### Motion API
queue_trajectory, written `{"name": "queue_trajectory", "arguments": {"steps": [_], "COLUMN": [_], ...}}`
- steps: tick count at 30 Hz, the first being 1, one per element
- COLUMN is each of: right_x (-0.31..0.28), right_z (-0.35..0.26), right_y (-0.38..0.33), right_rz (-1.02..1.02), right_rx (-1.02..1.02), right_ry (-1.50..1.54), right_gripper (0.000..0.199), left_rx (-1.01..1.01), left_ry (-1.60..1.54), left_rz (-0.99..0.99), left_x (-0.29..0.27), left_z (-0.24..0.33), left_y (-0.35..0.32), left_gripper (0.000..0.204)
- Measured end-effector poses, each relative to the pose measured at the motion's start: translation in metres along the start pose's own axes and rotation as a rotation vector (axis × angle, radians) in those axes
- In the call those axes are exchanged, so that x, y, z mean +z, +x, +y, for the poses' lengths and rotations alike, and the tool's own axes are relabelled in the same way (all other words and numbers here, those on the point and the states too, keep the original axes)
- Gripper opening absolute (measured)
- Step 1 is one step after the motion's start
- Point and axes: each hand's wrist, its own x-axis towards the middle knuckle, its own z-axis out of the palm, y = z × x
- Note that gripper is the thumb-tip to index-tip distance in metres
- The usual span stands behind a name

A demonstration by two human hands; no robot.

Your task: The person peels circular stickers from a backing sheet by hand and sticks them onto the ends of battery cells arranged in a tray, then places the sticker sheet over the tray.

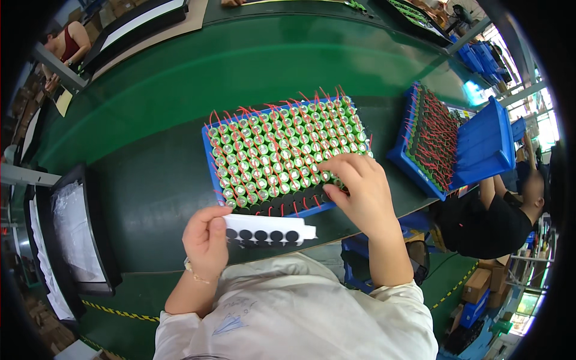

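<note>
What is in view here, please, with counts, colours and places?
Tray: one, blue, centre
Wired cells: many, green with red wires, in the tray
Strip: one, white with black discs, below the tray
Workbench: one, green, middle
Bins: apparently two, blue, right
Side trays: at least two, black, left
Boxes: several, brown, lower right
People: at least two, maroon and black clothes, upper left and right
Left hand: one, bare, at strip's left end
Right hand: one, bare, at cells' lower right
</note>
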Motion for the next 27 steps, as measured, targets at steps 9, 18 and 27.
{"name": "queue_trajectory", "arguments": {"steps": [9,18,27], "right_x": [0.033,0.032,0.014], "right_z": [-0.045,-0.048,-0.053], "right_y": [-0.041,-0.042,-0.035], "right_rz": [-0.055,0.016,-0.087], "right_rx": [-0.229,0.045,-0.172], "right_ry": [1.096,1.292,0.972], "right_gripper": [0.053,0.030,0.031], "left_rx": [0.042,0.147,0.050], "left_ry": [0.033,0.211,0.271], "left_rz": [-0.125,-0.478,-0.506], "left_x": [0.017,0.019,0.015], "left_z": [0.028,0.041,0.037], "left_y": [-0.002,0.011,0.009], "left_gripper": [0.018,0.039,0.036]}}
